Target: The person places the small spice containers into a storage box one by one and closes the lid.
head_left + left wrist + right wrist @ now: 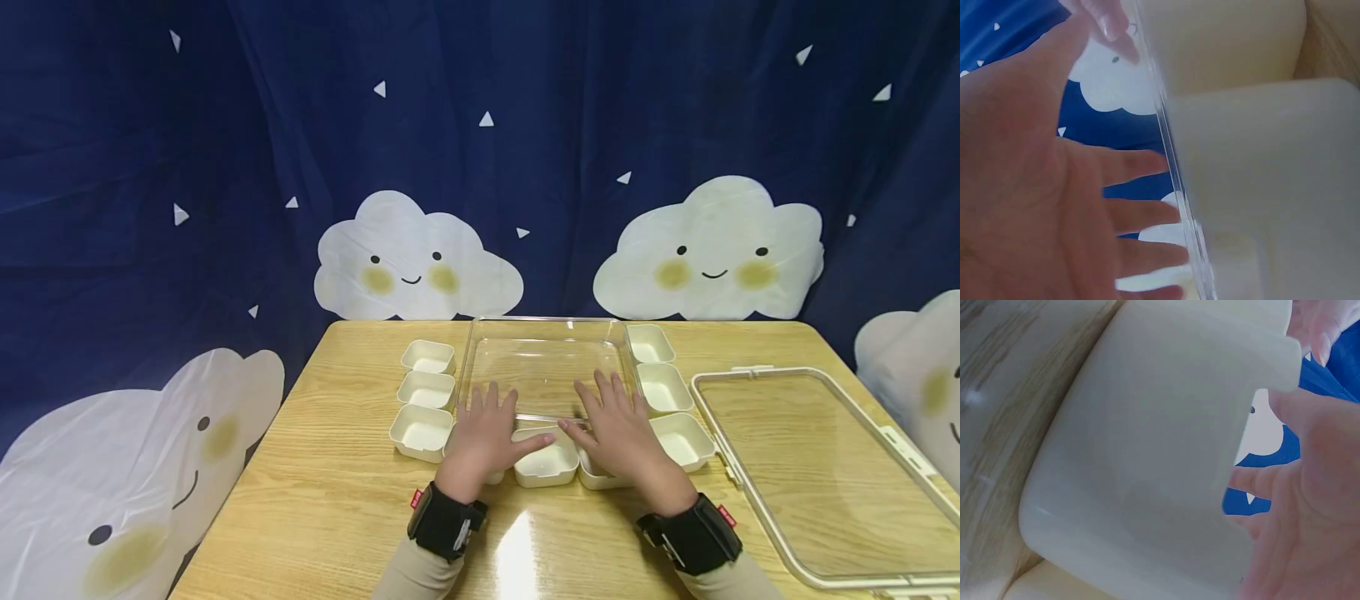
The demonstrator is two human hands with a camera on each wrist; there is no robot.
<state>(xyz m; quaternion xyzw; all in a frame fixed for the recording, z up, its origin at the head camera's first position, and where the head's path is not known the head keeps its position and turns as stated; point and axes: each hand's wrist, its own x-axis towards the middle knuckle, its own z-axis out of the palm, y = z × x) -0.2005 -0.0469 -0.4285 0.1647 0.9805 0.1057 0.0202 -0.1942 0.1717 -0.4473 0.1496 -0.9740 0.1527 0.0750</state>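
A large clear rectangular box [551, 358] stands at the middle of the table, with small cream containers along three sides. My left hand [480, 437], fingers spread and straight, is at the box's near left; in the left wrist view its fingertips [1163, 212] meet or nearly meet the clear rim. My right hand [618, 433] spreads likewise at the near right, above a cream container [1141, 444] it partly hides. Between the hands sits another cream container [546, 467], the left thumb over it. One more is mostly hidden under the left hand. Neither hand grips anything.
Left of the box, cream containers [422, 429] form a column; more [664, 387] line its right side. A clear lid with a white frame [756, 500] and side clips lies on the table [300, 500] at the right. A blue cloud-patterned curtain [555, 150] hangs behind.
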